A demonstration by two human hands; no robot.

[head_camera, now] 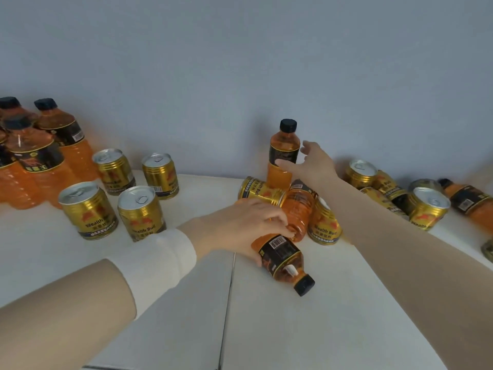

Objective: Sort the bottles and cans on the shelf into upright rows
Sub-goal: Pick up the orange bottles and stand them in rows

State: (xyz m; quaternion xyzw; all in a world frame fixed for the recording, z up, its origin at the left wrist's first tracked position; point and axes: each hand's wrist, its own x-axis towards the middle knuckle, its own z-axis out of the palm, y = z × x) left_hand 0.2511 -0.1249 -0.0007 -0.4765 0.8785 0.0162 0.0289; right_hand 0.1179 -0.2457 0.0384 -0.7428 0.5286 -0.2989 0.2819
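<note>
My left hand (pixel 248 225) grips an orange bottle (pixel 282 260) that lies on its side, black cap pointing toward me. My right hand (pixel 310 162) is open, fingers spread, right beside an upright orange bottle (pixel 284 153) with a black cap. Between them sits a heap: a gold can on its side (pixel 260 192), another lying bottle (pixel 296 209) and a tilted gold can (pixel 324 225). At the left, several gold cans (pixel 88 209) stand upright in rows, with several orange bottles (pixel 34 156) upright behind them.
The white shelf (pixel 320 329) has a seam running toward me down its middle. To the right lie several more gold cans (pixel 428 208) and one bottle on its side (pixel 469 201), jumbled against the grey back wall (pixel 240 62).
</note>
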